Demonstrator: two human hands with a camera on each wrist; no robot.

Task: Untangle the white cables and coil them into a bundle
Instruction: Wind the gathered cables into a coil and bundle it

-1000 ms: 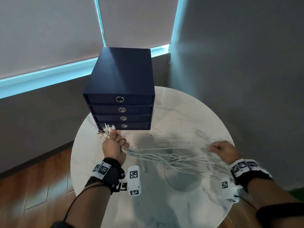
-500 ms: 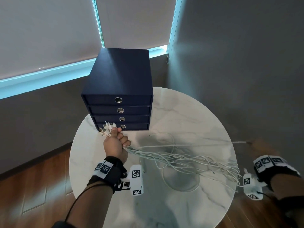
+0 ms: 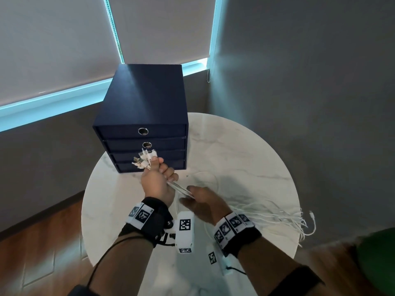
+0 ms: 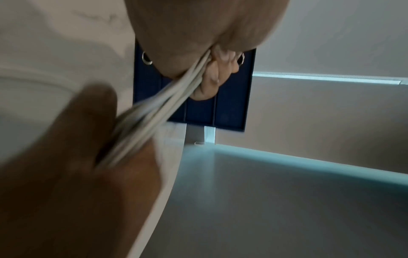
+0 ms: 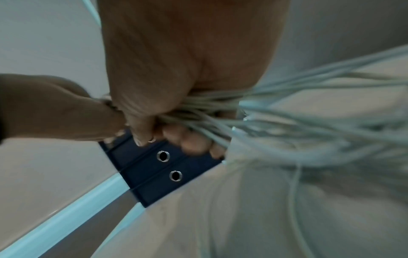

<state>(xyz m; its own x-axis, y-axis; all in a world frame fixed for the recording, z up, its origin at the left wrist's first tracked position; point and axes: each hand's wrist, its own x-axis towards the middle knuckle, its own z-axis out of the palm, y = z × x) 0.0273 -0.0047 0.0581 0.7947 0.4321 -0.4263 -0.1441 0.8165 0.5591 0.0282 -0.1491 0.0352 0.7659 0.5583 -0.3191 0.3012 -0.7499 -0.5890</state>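
Several white cables trail across the round marble table to its right edge. My left hand is raised in front of the drawer box and grips the cables as one bunch, with their plug ends sticking out above the fist. The same bunch runs down out of the curled fingers in the left wrist view. Just right of it, my right hand curls round the bunched cables, thumb and fingers closed on them. Loose cable ends hang off the table's right side.
A dark blue box of several drawers with ring pulls stands at the table's back left, right behind my left hand. Grey walls and window blinds close in the far side. Wooden floor lies below on the left.
My right hand came back from beyond the table's right edge to the bunch beside my left hand and closed on it. The left hand rose a little, still gripping the plug ends.
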